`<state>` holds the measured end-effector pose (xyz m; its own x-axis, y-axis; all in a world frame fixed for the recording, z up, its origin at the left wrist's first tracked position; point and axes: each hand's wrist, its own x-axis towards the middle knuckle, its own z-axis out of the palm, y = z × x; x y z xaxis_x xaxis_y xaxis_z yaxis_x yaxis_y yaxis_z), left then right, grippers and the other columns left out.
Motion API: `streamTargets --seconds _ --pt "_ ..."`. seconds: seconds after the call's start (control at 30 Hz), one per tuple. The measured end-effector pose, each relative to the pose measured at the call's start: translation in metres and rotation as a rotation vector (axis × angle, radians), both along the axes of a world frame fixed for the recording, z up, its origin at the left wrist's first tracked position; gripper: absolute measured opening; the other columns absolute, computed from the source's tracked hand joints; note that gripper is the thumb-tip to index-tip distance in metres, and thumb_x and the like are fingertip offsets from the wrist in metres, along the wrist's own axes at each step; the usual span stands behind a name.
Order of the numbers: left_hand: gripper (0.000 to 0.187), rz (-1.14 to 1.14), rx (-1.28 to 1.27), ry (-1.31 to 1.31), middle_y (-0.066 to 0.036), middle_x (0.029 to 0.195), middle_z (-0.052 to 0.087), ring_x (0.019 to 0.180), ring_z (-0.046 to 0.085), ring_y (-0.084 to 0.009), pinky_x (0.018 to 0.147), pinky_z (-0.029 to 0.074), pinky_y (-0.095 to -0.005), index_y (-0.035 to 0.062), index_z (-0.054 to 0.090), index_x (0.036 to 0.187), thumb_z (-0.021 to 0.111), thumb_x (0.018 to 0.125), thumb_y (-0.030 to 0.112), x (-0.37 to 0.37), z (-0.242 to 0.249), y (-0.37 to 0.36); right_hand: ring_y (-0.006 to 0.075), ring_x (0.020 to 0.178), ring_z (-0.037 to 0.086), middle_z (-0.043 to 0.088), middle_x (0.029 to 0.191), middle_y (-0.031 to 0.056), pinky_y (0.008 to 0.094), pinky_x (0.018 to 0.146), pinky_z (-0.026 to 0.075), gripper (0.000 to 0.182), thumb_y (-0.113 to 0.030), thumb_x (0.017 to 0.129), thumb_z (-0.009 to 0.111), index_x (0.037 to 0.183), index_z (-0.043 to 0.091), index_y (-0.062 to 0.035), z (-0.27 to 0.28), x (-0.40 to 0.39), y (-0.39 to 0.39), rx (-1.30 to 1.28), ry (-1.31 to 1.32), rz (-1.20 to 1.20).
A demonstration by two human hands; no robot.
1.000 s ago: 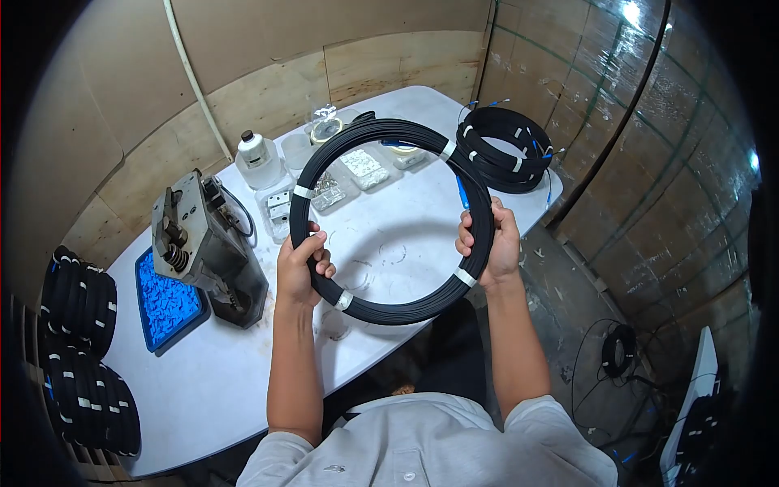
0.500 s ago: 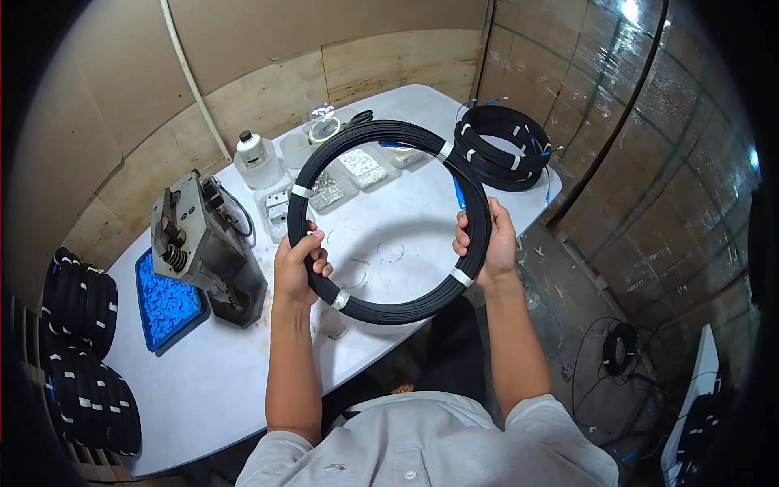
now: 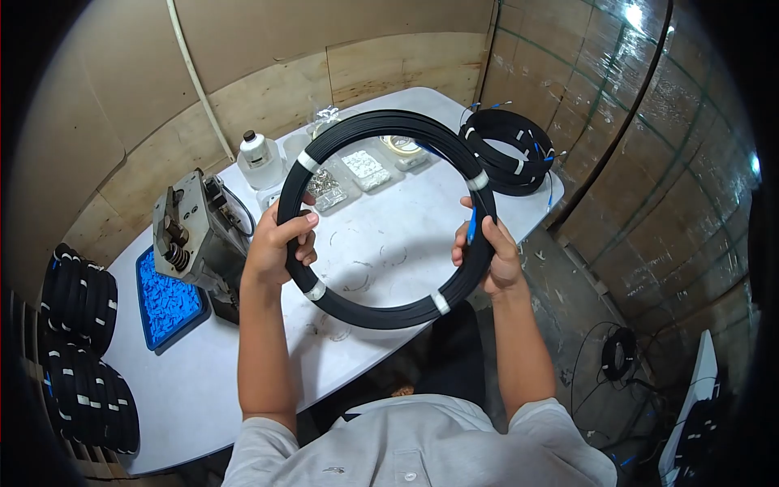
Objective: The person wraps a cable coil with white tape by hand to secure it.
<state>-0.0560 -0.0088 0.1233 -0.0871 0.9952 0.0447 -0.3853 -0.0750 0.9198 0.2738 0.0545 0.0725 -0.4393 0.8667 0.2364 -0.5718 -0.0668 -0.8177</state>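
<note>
Between my hands, raised above the white table (image 3: 213, 401), is a large coil of black cable (image 3: 373, 317) bound with several white tape bands. My left hand (image 3: 277, 240) is closed round its left side, thumb on the near face. My right hand (image 3: 497, 252) grips the right side, with fingertips showing inside the ring. A blue connector (image 3: 472, 226) lies against the coil by the right fingers. Through the ring I see a clear tray of small metal parts (image 3: 327, 189) and a tray of white pieces (image 3: 366, 170).
A metal press (image 3: 199, 231) stands at the left beside a blue tray (image 3: 156, 351) of small blue pieces. A bottle (image 3: 256, 151) is at the back. More cable coils (image 3: 507, 154) lie back right, with stacked coils (image 3: 89, 398) at the left edge. Loose cable (image 3: 620, 354) is on the floor.
The coil has turned counter-clockwise in my hands, its tape bands and blue connector shifting round. My left hand has moved a little left and up.
</note>
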Motion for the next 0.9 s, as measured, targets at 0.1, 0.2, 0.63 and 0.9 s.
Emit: streamTargets --seconds 0.1,0.2,0.63,0.9 --pt "0.039 -0.108 -0.004 0.126 0.0 0.06 0.045 0.041 0.041 -0.0096 0.04 0.036 -0.0275 0.0018 0.055 0.114 0.074 0.081 0.012 -0.002 0.012 0.001 0.0199 0.076 0.065 0.062 0.088 0.0115 0.0325 0.064 0.055 0.051 -0.034 0.102 0.056 0.137 0.044 -0.0001 0.011 -0.001 -0.003 0.022 -0.024 -0.045" --pt "0.038 -0.156 -0.003 0.211 -0.001 0.062 0.047 0.041 0.041 -0.0094 0.039 0.036 -0.0278 0.0014 0.057 0.113 0.075 0.081 0.012 0.0 0.019 0.002 0.0158 0.071 0.06 0.057 0.078 0.007 0.0315 0.063 0.054 0.044 -0.026 0.101 0.059 0.132 0.047 0.0021 0.014 -0.004 -0.012 -0.049 -0.038 -0.116" --pt "0.06 0.309 0.227 -0.15 -0.008 0.09 0.068 0.088 0.066 -0.0197 0.081 0.054 -0.0367 0.0065 0.058 0.124 0.039 0.101 0.059 0.002 -0.04 0.015 0.0078 0.063 0.042 0.043 0.069 -0.0021 0.0214 0.049 0.042 0.036 -0.008 0.095 0.059 0.131 0.051 -0.0057 0.01 -0.006 -0.016 0.041 0.33 -0.171" --pt "0.065 0.167 0.397 -0.568 -0.005 0.081 0.055 0.071 0.056 -0.0174 0.066 0.051 -0.0348 0.0093 0.049 0.131 0.035 0.1 0.064 0.091 -0.048 -0.016 0.0106 0.064 0.046 0.042 0.07 -0.0021 0.0331 0.069 0.048 0.041 -0.013 0.096 0.058 0.134 0.042 -0.0098 -0.011 -0.034 -0.017 0.049 0.46 -0.189"
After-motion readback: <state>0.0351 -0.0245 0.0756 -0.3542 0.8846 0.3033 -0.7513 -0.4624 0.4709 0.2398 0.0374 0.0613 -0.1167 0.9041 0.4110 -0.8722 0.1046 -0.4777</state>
